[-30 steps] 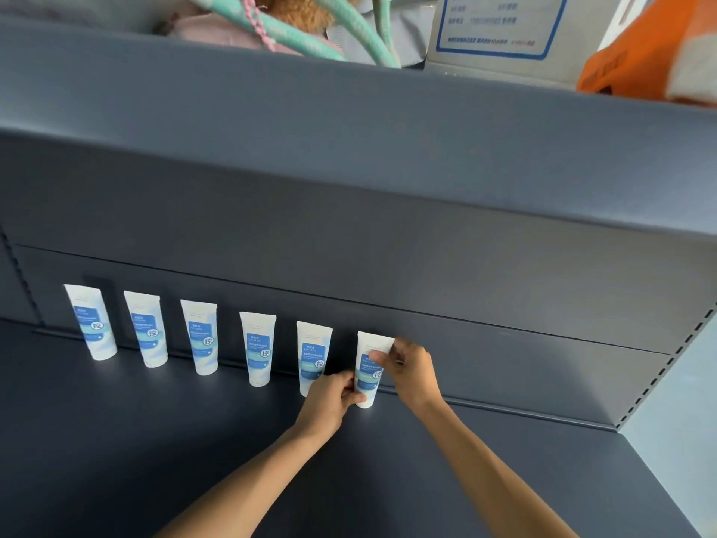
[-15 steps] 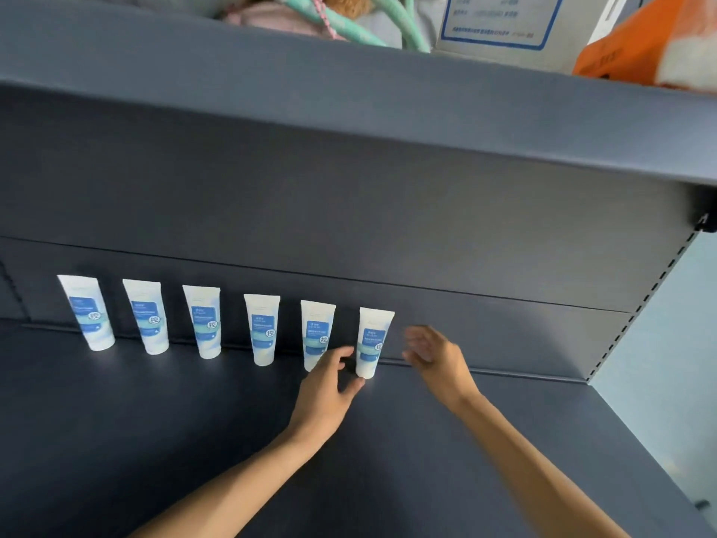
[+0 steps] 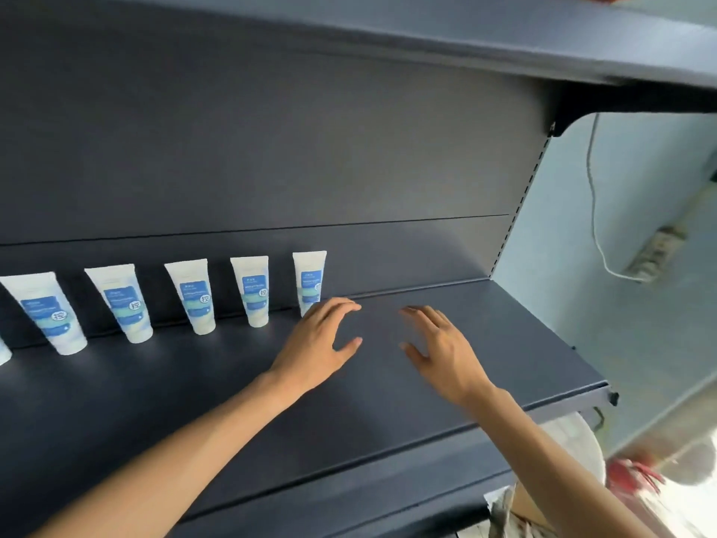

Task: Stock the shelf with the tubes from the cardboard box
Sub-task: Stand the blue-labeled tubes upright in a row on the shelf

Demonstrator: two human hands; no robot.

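Several white tubes with blue labels stand cap-down in a row along the back of the dark shelf [image 3: 485, 343]. The rightmost tube [image 3: 309, 279] stands just behind the fingertips of my left hand [image 3: 324, 339], which is open and holds nothing. My right hand [image 3: 438, 347] hovers open over the bare shelf to the right, apart from the tubes. Further left stand more tubes [image 3: 250, 291], [image 3: 192, 297], [image 3: 122, 302]. The cardboard box is not clearly in view.
The dark back panel [image 3: 271, 149] rises behind the row, and an upper shelf [image 3: 504, 29] overhangs. The shelf's right end meets a pale wall with a white cable [image 3: 593, 211]. Blurred pale and red things [image 3: 628, 471] lie below right.
Both hands have let go of the rightmost tube and drawn back, open. The view has swung right and down, so the row now sits at the left.
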